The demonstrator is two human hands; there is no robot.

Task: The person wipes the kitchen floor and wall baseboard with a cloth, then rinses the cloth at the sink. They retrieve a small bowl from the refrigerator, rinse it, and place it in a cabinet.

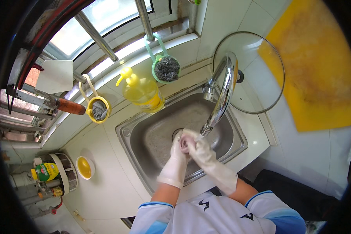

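Both my hands wear whitish rubber gloves and meet over the stainless steel sink (152,134), just below the chrome faucet (222,102). A small pinkish item (187,142), whose kind I cannot tell, lies between them. My left hand (178,149) has its fingers closed around the item's left side. My right hand (200,149) grips it from the right, close under the faucet's nozzle. Part of the drain shows behind the gloves. Whether water is running is hard to tell.
A yellow pump bottle (146,96) stands behind the sink. Scourers hang in a green holder (166,68) and a yellow holder (99,109). A glass lid (251,73) leans at the right, beside a yellow board (318,67). A bowl (85,167) and a round rack (65,174) stand left.
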